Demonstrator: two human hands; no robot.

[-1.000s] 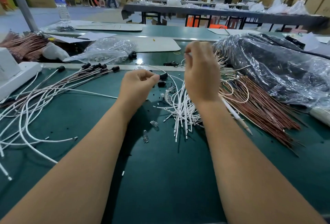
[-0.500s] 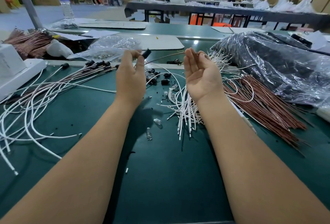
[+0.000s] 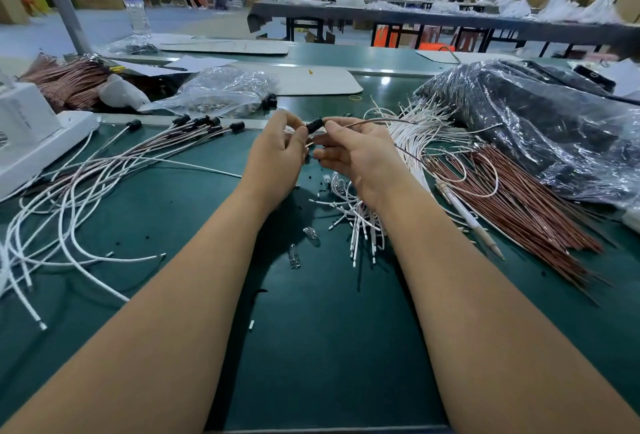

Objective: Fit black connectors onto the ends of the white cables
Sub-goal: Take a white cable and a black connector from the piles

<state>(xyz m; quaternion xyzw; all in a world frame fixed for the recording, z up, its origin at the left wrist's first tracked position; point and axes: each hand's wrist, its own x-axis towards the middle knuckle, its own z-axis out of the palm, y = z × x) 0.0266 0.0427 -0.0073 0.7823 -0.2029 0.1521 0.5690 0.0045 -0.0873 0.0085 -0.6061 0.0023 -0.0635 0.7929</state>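
My left hand [image 3: 277,153] pinches a black connector [image 3: 314,125] between thumb and fingertips above the green table [image 3: 329,347]. My right hand [image 3: 356,153] meets it from the right and pinches a thin cable [image 3: 374,121] whose end sits at the connector. A heap of loose white cables [image 3: 360,222] lies under my right wrist. Finished cables with black connectors [image 3: 204,123] fan out at the left, their white lengths [image 3: 69,198] trailing toward me. Small loose black connectors [image 3: 310,158] lie on the table under my hands.
Brown wires [image 3: 519,205] spread at the right beside a black plastic-wrapped bundle [image 3: 540,128]. A clear bag [image 3: 221,90] lies behind my hands. A white machine [image 3: 31,135] stands at the left edge. Two small glass bulbs [image 3: 294,257] and a pen [image 3: 467,215] lie on the table.
My hands, held apart and raised half a second ago, have come together. The connector in my left hand now meets the cable that my right hand holds.
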